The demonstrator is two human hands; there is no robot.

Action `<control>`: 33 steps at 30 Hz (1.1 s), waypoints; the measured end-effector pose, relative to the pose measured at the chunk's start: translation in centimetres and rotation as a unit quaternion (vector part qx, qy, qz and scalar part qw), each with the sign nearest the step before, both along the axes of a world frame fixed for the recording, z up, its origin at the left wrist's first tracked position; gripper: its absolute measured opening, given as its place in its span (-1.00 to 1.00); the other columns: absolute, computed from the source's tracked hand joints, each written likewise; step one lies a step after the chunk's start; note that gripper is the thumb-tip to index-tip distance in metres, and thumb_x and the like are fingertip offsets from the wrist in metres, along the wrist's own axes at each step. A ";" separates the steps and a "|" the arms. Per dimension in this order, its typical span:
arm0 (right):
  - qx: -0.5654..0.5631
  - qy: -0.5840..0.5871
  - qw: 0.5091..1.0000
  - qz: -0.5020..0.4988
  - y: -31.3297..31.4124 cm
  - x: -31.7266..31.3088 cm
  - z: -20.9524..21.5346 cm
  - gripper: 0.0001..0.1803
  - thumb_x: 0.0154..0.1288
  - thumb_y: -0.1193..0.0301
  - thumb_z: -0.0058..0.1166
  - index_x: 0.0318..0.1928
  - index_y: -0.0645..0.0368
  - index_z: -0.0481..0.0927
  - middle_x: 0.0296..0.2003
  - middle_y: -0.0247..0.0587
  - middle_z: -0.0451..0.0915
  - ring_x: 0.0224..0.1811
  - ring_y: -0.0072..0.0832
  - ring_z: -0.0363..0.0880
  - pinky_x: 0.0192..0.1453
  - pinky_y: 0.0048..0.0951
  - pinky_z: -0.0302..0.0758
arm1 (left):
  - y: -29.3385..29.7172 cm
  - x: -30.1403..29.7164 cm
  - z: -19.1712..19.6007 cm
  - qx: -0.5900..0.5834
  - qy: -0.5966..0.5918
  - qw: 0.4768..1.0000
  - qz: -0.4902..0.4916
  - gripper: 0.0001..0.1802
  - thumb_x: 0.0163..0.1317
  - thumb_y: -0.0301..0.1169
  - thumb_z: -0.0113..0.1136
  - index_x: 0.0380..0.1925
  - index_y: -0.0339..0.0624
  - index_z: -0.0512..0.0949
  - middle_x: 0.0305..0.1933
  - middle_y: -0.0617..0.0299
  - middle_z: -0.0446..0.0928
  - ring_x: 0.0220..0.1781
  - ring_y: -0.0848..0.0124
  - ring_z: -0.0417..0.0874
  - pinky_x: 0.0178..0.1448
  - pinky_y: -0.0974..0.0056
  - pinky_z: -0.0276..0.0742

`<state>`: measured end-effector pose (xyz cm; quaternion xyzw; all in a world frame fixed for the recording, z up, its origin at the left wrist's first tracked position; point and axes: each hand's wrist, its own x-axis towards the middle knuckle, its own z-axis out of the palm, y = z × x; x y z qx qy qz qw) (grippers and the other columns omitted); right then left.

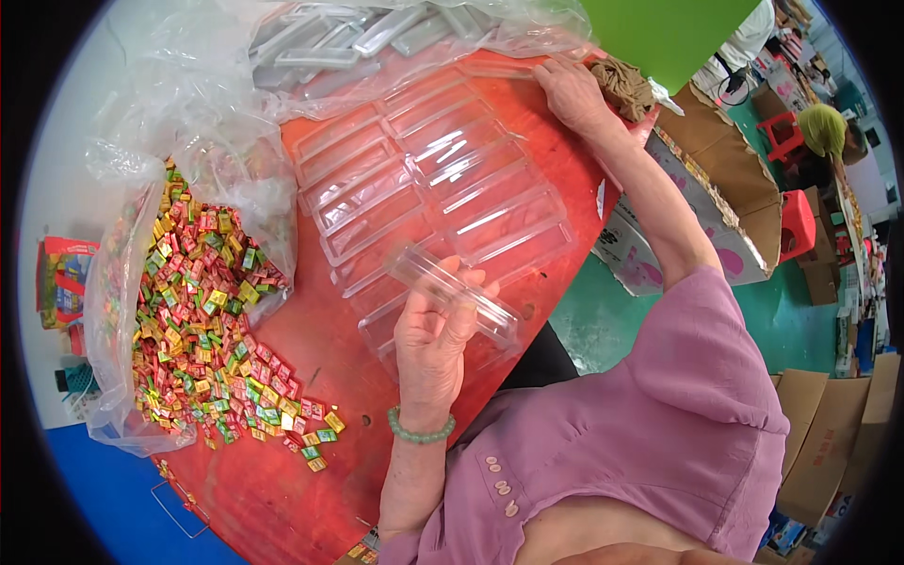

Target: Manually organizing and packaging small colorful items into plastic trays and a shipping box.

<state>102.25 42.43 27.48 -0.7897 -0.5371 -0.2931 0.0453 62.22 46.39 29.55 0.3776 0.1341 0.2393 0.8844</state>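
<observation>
My left hand (431,330), with a green bead bracelet at its wrist, grips a long clear plastic tray (485,306) between thumb and fingers above the table's near side. Far off, my right hand (573,94) reaches to the table's far edge, its fingers closed at the end of another clear tray (497,70). Between the hands, several clear trays (358,193) lie side by side in two rows on the red table (330,377). Left of them, a heap of small wrapped candies (207,311) in red, yellow and green spills from a clear plastic bag (113,377).
A plastic bag with loose clear trays (386,33) lies at the far edge. Brown cloth (623,87) sits beside my right hand. An open cardboard box (720,188) stands right of the table. Red stools (799,226) and another person (829,137) are farther right.
</observation>
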 end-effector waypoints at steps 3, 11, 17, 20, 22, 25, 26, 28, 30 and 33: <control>-0.012 -0.018 1.000 0.000 1.2 1.1 -0.7 -0.80 0.19 0.52 -0.09 -0.16 0.12 0.51 -0.17 -0.18 0.57 0.04 -0.19 0.55 0.09 -0.22 0.48 | 0.2 0.1 0.0 -0.010 0.006 1.000 -0.004 -0.41 0.31 -0.33 0.26 0.27 -0.29 0.34 0.15 0.02 0.54 0.20 0.06 0.58 0.32 -0.03 0.51; 0.003 0.117 0.993 -0.021 -0.2 -4.7 2.0 -0.68 0.27 0.50 -0.05 0.04 0.16 0.50 0.00 -0.07 0.54 0.01 -0.04 0.55 0.03 -0.10 0.52 | 0.1 0.2 -0.1 -0.036 -0.011 0.999 0.008 -0.43 0.31 -0.46 0.23 0.30 -0.25 0.32 0.17 0.06 0.52 0.17 0.16 0.60 0.27 0.05 0.55; -0.054 0.630 0.723 0.278 -4.3 -20.1 8.4 -0.73 0.24 0.32 0.31 -0.18 0.23 0.60 -0.24 -0.26 0.61 -0.15 -0.49 0.59 -0.06 -0.43 0.52 | -0.3 0.5 -0.2 -0.036 0.005 0.998 0.057 -0.42 0.30 -0.58 0.21 0.31 -0.25 0.30 0.19 0.07 0.49 0.11 0.30 0.62 0.15 0.24 0.63; -0.108 0.575 0.734 0.345 -5.0 -22.9 8.4 -0.72 0.23 0.31 0.33 -0.16 0.22 0.62 -0.36 -0.20 0.60 -0.27 -0.34 0.61 -0.04 -0.33 0.53 | -0.5 0.4 0.0 -0.011 0.007 0.998 0.066 -0.42 0.29 -0.58 0.23 0.31 -0.24 0.31 0.18 0.07 0.49 0.09 0.36 0.61 0.16 0.26 0.62; -0.096 0.595 0.722 0.341 -5.6 -23.3 7.5 -0.73 0.23 0.32 0.32 -0.17 0.21 0.63 -0.38 -0.22 0.61 -0.28 -0.37 0.61 -0.03 -0.30 0.54 | -0.7 0.6 0.0 0.006 0.011 0.998 0.059 -0.41 0.28 -0.58 0.24 0.30 -0.24 0.31 0.18 0.07 0.49 0.08 0.39 0.60 0.16 0.27 0.62; -0.094 0.652 0.680 0.322 -6.0 -23.3 6.7 -0.78 0.24 0.36 0.31 -0.18 0.22 0.65 -0.39 -0.27 0.63 -0.28 -0.47 0.60 -0.02 -0.33 0.54 | -0.9 0.7 -0.3 0.043 0.020 0.997 0.059 -0.41 0.26 -0.59 0.27 0.29 -0.25 0.32 0.17 0.07 0.48 0.08 0.41 0.59 0.16 0.29 0.60; -0.104 0.688 0.650 0.305 -6.2 -23.2 6.7 -0.80 0.25 0.39 0.30 -0.20 0.24 0.67 -0.39 -0.30 0.65 -0.27 -0.54 0.59 -0.03 -0.38 0.54 | -0.8 0.5 -0.2 0.044 0.009 0.998 0.037 -0.41 0.25 -0.60 0.27 0.28 -0.25 0.33 0.17 0.07 0.48 0.10 0.42 0.58 0.17 0.29 0.59; -0.113 0.739 0.605 0.273 -6.6 -22.9 6.8 -0.82 0.26 0.41 0.29 -0.21 0.26 0.67 -0.39 -0.33 0.65 -0.27 -0.60 0.57 -0.05 -0.43 0.53 | -0.8 0.4 -0.1 0.046 -0.002 0.999 0.014 -0.40 0.24 -0.61 0.27 0.28 -0.25 0.34 0.16 0.08 0.48 0.11 0.42 0.57 0.19 0.29 0.57; -0.122 0.787 0.556 0.239 -7.0 -22.7 6.8 -0.84 0.27 0.44 0.29 -0.22 0.28 0.67 -0.40 -0.36 0.65 -0.26 -0.66 0.56 -0.06 -0.48 0.52 | -0.8 0.3 0.0 0.059 -0.012 0.998 -0.019 -0.40 0.23 -0.62 0.28 0.28 -0.25 0.34 0.17 0.10 0.48 0.13 0.41 0.55 0.20 0.30 0.55; -0.108 0.800 0.534 0.251 -7.7 -22.5 6.5 -0.86 0.29 0.48 0.25 -0.20 0.30 0.66 -0.39 -0.40 0.64 -0.28 -0.70 0.54 -0.11 -0.55 0.50 | -1.0 0.5 -0.1 0.079 -0.007 0.996 -0.036 -0.41 0.22 -0.64 0.27 0.27 -0.27 0.35 0.14 0.10 0.49 0.13 0.42 0.55 0.18 0.30 0.58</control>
